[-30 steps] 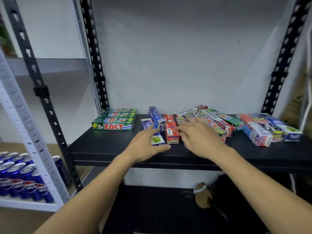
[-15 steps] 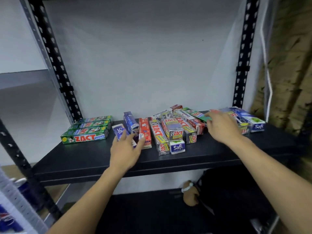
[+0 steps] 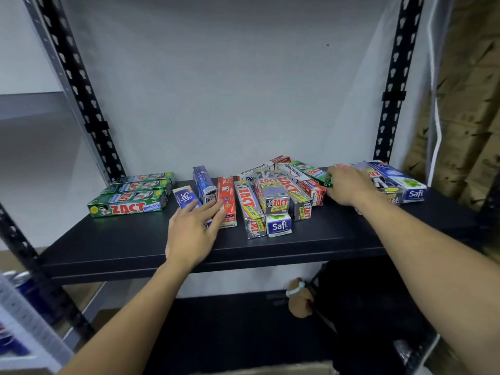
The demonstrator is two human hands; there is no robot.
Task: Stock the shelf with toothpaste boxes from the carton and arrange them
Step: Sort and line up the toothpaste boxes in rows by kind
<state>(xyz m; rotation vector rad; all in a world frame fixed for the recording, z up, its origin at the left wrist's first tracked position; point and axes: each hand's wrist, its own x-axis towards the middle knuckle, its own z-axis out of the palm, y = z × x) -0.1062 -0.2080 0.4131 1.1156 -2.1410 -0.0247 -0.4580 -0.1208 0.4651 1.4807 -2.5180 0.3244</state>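
Toothpaste boxes lie on a black shelf (image 3: pixel 270 247). Three green Zact boxes (image 3: pixel 127 205) are stacked neatly at the left. My left hand (image 3: pixel 193 234) rests with straight fingers on a blue Safi box (image 3: pixel 184 197) and a red box (image 3: pixel 226 196). A loose pile of grey Zact Smokers boxes (image 3: pixel 273 197) and Pepsodent boxes fills the middle, with a small Safi box (image 3: pixel 278 226) in front. My right hand (image 3: pixel 349 185) lies over the right-hand boxes, fingertips at the end of a green box (image 3: pixel 311 171). Its grip is hidden. Another blue Safi box (image 3: pixel 403 184) lies far right.
Black perforated uprights (image 3: pixel 392 85) frame the shelf against a white wall. Blue cans (image 3: pixel 24 288) stand on a lower white rack at the left. A cardboard edge (image 3: pixel 270 370) shows at the bottom. Stacked brown cartons (image 3: pixel 473 104) stand at the right.
My right hand went from the middle pile to the boxes on the right. My left hand stayed on the blue Safi box, and my view swung right.
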